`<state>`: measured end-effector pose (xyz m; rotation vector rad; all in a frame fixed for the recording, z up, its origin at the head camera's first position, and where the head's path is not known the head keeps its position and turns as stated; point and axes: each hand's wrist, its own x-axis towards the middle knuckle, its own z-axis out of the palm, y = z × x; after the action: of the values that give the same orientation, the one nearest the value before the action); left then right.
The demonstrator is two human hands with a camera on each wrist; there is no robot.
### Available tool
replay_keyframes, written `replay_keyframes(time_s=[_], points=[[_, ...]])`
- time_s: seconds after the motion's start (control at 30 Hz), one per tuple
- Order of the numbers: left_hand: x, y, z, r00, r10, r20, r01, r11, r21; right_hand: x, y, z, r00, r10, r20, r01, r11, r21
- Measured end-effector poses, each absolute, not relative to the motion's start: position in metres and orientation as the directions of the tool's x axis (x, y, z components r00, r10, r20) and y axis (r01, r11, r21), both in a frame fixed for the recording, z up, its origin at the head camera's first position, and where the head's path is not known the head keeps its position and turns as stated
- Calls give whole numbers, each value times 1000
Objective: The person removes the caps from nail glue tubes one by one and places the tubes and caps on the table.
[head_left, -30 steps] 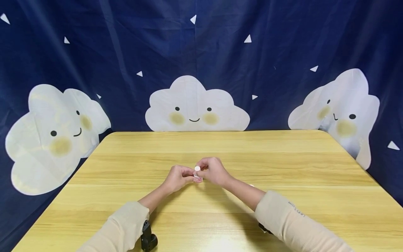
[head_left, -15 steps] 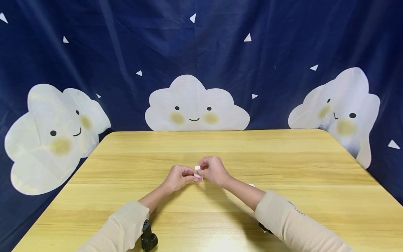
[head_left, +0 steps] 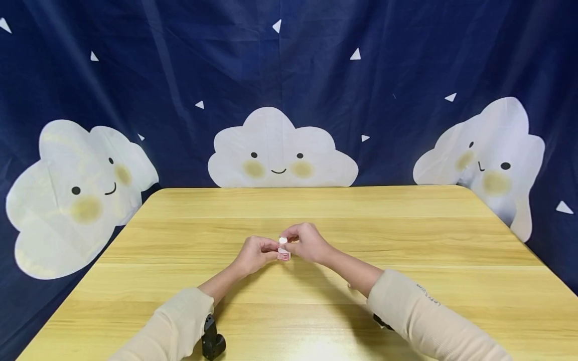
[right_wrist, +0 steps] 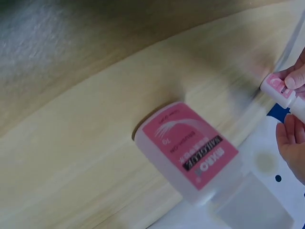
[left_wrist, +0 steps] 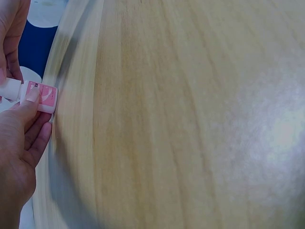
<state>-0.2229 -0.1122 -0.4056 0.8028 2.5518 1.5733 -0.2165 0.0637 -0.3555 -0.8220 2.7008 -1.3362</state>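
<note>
My left hand (head_left: 253, 254) grips a small white nail glue bottle (left_wrist: 49, 97) with a pink label, thumb across the label. The bottle stands upright above the middle of the table, its base at or very near the wood. From the right, my right hand (head_left: 309, 244) pinches the white cap (head_left: 283, 240) at the top. Whether the cap is loose on the neck cannot be told. A second, matching nail glue bottle (right_wrist: 190, 145) stands capped on the table in the right wrist view. My right forearm mostly hides it in the head view.
The wooden table (head_left: 189, 210) stretches out around both hands. A dark blue curtain (head_left: 244, 60) with white smiling clouds hangs behind its far edge. A black wrist camera (head_left: 212, 338) sits below the left sleeve.
My right forearm has shifted slightly, and it now covers the white tip of the second bottle. Both hands stay at the held bottle, the right one turning slightly at the cap.
</note>
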Motion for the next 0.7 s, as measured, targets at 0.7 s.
replay_keyframes(time_s=[0.7], points=[[-224,-112,-407,-877,445,179,342,320,883,-217,63,-358,-871,-422,252,-454,495,-741]])
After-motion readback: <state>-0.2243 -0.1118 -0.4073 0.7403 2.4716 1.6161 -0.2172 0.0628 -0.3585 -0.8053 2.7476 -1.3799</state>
